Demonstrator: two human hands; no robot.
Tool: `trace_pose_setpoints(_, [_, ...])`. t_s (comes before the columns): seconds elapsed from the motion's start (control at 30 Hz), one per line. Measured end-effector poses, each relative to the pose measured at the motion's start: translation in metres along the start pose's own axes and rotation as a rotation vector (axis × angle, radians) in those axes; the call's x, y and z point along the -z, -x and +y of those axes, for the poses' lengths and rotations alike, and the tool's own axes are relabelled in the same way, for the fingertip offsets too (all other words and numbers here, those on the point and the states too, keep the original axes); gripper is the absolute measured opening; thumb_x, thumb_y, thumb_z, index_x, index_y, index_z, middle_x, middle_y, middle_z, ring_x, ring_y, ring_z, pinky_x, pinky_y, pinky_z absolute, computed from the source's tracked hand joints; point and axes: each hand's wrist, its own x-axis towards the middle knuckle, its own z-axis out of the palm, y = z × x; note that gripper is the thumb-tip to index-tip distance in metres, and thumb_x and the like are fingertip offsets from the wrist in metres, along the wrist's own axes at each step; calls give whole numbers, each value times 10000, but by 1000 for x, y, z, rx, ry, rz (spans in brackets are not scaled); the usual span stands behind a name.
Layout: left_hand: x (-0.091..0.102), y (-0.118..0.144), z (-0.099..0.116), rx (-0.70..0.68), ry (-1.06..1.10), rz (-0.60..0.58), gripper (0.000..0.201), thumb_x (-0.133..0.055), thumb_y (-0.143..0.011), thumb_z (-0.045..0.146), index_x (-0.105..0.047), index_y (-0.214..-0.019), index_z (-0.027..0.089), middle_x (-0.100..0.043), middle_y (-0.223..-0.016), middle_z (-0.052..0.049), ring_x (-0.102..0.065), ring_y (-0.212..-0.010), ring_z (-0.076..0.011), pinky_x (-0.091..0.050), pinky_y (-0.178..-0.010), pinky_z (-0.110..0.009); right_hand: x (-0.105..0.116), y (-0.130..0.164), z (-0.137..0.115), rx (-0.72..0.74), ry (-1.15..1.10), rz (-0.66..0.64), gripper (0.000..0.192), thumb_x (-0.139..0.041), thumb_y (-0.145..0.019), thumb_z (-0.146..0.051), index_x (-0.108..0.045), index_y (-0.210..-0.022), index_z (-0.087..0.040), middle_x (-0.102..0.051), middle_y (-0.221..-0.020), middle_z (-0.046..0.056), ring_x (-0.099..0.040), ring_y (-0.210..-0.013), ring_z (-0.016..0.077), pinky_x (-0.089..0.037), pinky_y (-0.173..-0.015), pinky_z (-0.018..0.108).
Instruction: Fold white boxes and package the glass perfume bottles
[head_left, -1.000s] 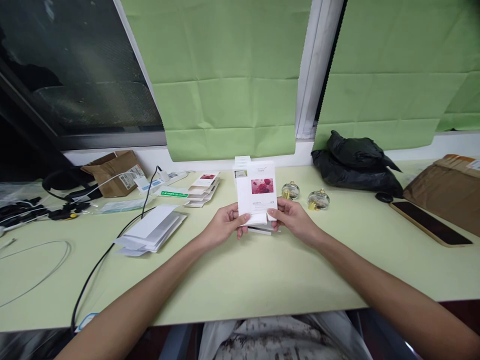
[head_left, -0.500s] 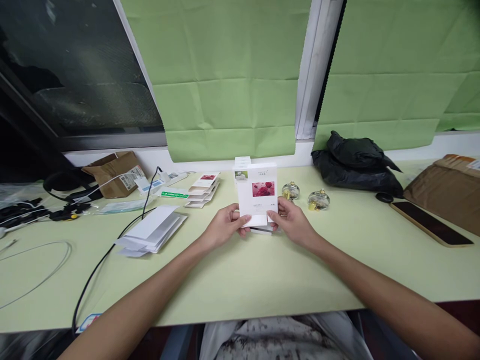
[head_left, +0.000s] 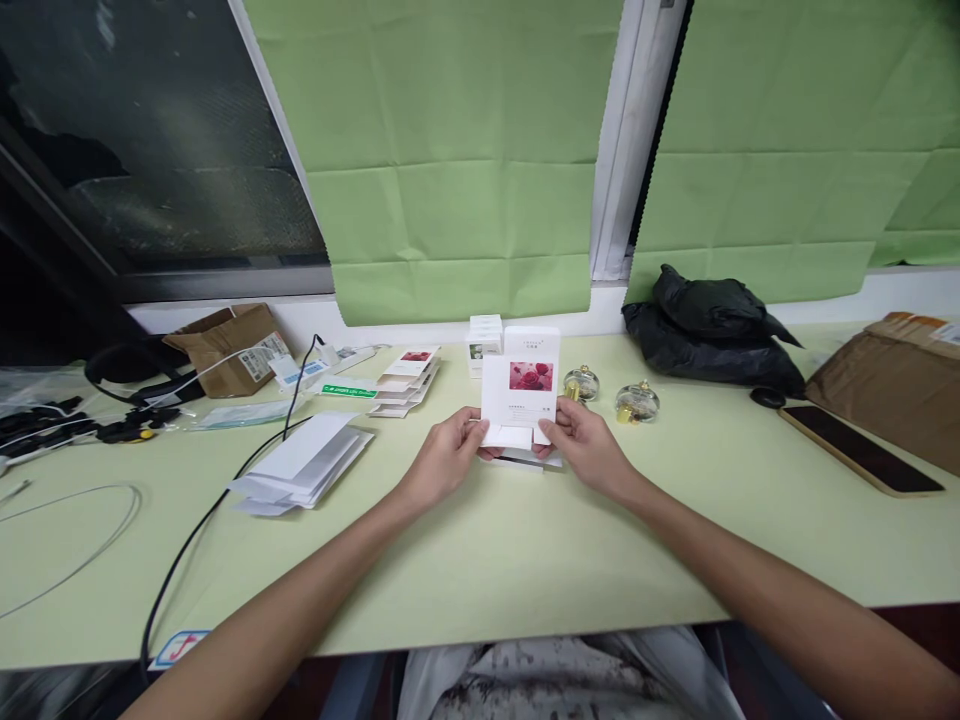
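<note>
Holding the white box (head_left: 520, 388) upright at mid-table, I pinch its lower corners with my left hand (head_left: 444, 461) and right hand (head_left: 583, 444), fingers closed on it. I judge uneven squeezing could crumple the bottom flap or tip it onto the glass bottles (head_left: 637, 400) just right.

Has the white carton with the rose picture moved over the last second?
Yes. The white carton has drifted right: it earlier covered the small white box at the wall, which now shows to its left.

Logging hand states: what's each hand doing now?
Left hand: closed on the white box.
Right hand: closed on the same box.
</note>
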Motion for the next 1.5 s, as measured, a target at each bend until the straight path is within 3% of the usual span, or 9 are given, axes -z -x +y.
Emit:
trace_pose_setpoints(0.27, [0,8,19,-7,-222,107,354,-495,-1050,509,-637,-1209,226,-794,-960,-30,-768,-846,-223,-518,-749,-293,1,-1,0,-34,-69,7,454,-737,-925,-505,-654,-1274,-226,-787,-1117,75,-771,-793,221,-704,-761,462])
trace_pose_setpoints(0.47, [-4,7,14,-4,-410,154,405,-498,-1030,566,-471,-798,236,-579,-691,32,-522,-630,-159,-350,-588,-274,-6,2,-3,-36,-70,5,341,-727,-937,-489,-640,-1117,-214,-795,-991,58,-760,-724,205,-684,-712,398])
trace_pose_setpoints(0.57, [-5,7,12,-7,-526,154,431,-458,-1049,557,-373,-765,244,-480,-650,45,-421,-604,-161,-299,-586,-289,-9,5,-3,-28,-56,10,289,-700,-960,-456,-622,-1098,-213,-782,-955,49,-749,-704,194,-662,-679,366])
trace_pose_setpoints(0.73, [-7,9,15,-23,-555,158,408,-430,-1061,542,-321,-786,260,-479,-679,35,-421,-606,-181,-292,-587,-304,-13,7,-4,-22,-39,6,261,-674,-977,-408,-578,-1127,-218,-738,-891,22,-715,-693,181,-614,-628,328])
trace_pose_setpoints(0.93, [-14,14,20,-29,-415,184,389,-444,-1059,548,-342,-816,262,-517,-709,36,-453,-609,-173,-326,-588,-292,-24,10,-6,-16,-94,-14,552,-802,-871,-328,-454,-1296,-273,-693,-1323,82,-710,-1174,244,-619,-955,409])
trace_pose_setpoints(1.1, [-21,15,21,-13,-315,244,354,-456,-1060,549,-443,-867,252,-528,-748,34,-488,-661,-168,-363,-610,-284,-26,11,-8,9,-64,-4,621,-808,-852,-274,-439,-1351,-276,-664,-1368,94,-688,-1198,265,-604,-991,447])
trace_pose_setpoints(1.27, [-23,15,19,1,-391,267,287,-477,-1056,522,-534,-1017,243,-543,-758,28,-513,-643,-179,-356,-606,-295,-28,16,-13,6,10,7,551,-769,-882,-245,-457,-1334,-278,-665,-1320,84,-698,-1117,254,-615,-902,412])
trace_pose_setpoints(1.4, [-22,18,19,-68,-466,292,337,-476,-1065,473,-504,-1318,252,-509,-761,41,-534,-658,-182,-357,-620,-284,-31,16,-12,-36,-37,4,572,-772,-878,-255,-434,-1338,-290,-683,-1284,74,-714,-939,213,-598,-667,307])
trace_pose_setpoints(1.5, [-22,20,20,-99,-468,312,324,-493,-1061,464,-499,-1312,259,-487,-748,50,-526,-646,-172,-356,-619,-277,-30,13,-9,-62,-62,7,571,-801,-857,-283,-446,-1304,-284,-697,-1244,64,-690,-804,175,-561,-572,272])
